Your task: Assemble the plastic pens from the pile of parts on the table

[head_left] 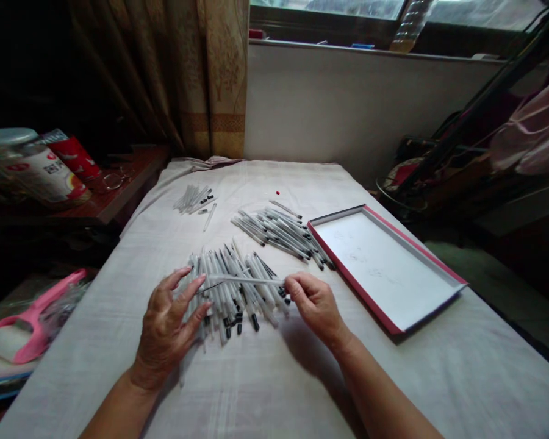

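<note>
A heap of clear pens with black tips [238, 286] lies on the white cloth in front of me. My right hand [313, 302] pinches one pen [244, 280] by its end and holds it level across the heap, pointing left. My left hand [169, 323] rests on the heap's left side with fingers spread and curled, its fingertips close to the held pen's tip. A second pile of pens [281, 235] lies further back, and a small bundle [194, 199] sits at the far left.
An empty shallow box lid with a red rim [439, 268] lies to the right of the piles. A tiny red bit [277, 192] sits far back. Left of the table are a wooden shelf with jars [32, 171] and a pink tool [36, 317].
</note>
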Available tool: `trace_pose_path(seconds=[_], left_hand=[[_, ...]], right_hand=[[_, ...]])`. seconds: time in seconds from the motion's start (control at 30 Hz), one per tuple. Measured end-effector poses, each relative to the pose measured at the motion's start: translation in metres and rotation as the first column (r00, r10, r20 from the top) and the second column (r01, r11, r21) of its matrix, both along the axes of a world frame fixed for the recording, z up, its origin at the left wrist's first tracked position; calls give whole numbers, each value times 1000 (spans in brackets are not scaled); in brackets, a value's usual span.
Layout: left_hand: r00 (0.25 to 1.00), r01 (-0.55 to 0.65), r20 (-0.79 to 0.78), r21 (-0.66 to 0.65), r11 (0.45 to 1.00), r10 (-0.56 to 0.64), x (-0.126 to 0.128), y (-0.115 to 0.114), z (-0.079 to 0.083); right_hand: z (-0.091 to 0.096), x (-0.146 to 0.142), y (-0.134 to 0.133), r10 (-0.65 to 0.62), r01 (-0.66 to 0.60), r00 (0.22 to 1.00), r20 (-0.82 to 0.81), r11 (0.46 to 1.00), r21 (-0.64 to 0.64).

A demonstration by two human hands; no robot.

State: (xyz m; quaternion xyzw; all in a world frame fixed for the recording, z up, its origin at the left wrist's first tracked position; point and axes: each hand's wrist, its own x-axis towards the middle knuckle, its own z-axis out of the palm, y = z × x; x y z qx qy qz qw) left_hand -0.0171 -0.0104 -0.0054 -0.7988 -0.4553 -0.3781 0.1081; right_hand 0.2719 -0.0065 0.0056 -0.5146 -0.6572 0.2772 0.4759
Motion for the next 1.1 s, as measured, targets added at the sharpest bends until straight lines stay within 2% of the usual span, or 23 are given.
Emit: trace_pose_path(seconds=[0.13,0.4,0.7,0.93,1.1], left_hand=[[992,105,-67,-41,994,-107,7,-4,2],[986,157,-51,-13,988,-157,13,-11,11],[982,158,-102,-14,987,-159,11,-10,9],[974,165,-153,-18,986,-166,13,-10,10],[976,159,-145,-26,987,-161,12,-11,9]], right_hand=[[-3,-16,-5,74,-80,994,-78,994,-76],[-11,-12,-3,57,-90,986,-159,974,-208],[-9,-7,-5,147,-157,978,-150,986,-60],[-10,-1,-4,160,-173,964,-213,984,-41],[-10,-1,-4,167,-201,938,-304,976,-84]])
